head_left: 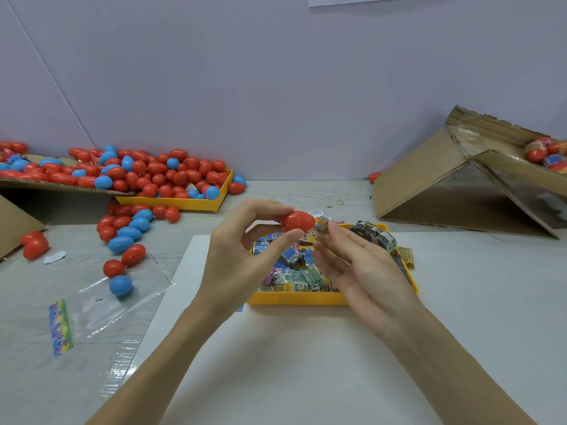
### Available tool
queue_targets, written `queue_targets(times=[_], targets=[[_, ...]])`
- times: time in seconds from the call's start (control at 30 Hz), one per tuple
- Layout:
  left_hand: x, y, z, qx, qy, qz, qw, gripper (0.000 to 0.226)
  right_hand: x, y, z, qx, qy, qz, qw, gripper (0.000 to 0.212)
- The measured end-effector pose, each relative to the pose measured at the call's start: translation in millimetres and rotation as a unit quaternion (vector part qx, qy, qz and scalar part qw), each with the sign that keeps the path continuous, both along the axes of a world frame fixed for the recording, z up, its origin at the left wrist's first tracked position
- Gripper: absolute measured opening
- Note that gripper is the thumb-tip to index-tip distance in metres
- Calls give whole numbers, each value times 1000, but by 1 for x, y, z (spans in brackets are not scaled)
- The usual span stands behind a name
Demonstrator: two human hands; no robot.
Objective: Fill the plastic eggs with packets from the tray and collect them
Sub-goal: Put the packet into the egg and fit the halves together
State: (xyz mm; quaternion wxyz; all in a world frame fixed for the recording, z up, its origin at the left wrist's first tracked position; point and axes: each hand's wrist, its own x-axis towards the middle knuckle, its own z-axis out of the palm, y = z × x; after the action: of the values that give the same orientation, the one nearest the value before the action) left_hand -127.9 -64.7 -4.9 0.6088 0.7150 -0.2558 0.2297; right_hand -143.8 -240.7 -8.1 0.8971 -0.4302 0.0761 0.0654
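Observation:
My left hand pinches a red plastic egg between thumb and fingers, held above the yellow tray of small printed packets. My right hand is just right of the egg, palm up, and pinches a yellow printed packet right against the egg. The right hand hides the tray's right side.
A second yellow tray heaped with red and blue eggs sits at back left beside a flattened cardboard box. Loose eggs trail across the table. A clear plastic bag lies left. A tilted cardboard box holds eggs at right.

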Motion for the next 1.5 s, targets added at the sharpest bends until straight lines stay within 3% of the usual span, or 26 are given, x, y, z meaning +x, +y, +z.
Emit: queue_targets(times=[0.3,0.4,0.5,0.6,0.7,0.77,0.8,0.83,0.93,1.0,1.13,1.2,1.3,1.43,1.5], targets=[[-5,-1,3,14,87,-39,995,21,1,-1,-6,-101,-73,-13,992,24],[-8,-14,-5,48,100,27,993,25,0,4,-13,-144,-89,-40,985,20],[-7,-16,-10,131,127,91,979,28,5,0,-17,-298,-133,-101,940,24],[-3,-7,-7,169,126,75,975,22,9,-9,-18,-427,-161,-123,881,23],[-3,1,-7,254,69,76,962,15,8,-8,-18,-472,-178,-115,856,25],[-1,5,-10,317,34,93,943,1,8,-9,-16,-521,-202,-117,821,19],[0,6,-12,334,28,98,937,7,8,-12,-14,-554,-207,-111,799,13],[2,7,-14,336,29,96,936,10,8,-15,-12,-587,-202,-94,779,10],[1,6,-12,306,43,76,948,15,6,-21,-11,-684,-149,-16,714,36],[1,5,-12,286,55,70,954,16,5,-20,-12,-713,-128,29,689,47],[2,3,-12,258,58,66,962,14,5,-17,-14,-677,-129,64,722,36],[0,2,-9,248,67,62,964,12,5,-17,-12,-627,-137,45,766,28],[-1,3,-6,231,88,35,968,6,5,-20,-5,-497,-154,29,853,22],[-4,3,2,170,135,-17,976,20,3,-19,4,-318,-102,97,938,31],[-5,2,6,123,176,-30,976,22,3,-18,7,-235,-73,140,959,38]])
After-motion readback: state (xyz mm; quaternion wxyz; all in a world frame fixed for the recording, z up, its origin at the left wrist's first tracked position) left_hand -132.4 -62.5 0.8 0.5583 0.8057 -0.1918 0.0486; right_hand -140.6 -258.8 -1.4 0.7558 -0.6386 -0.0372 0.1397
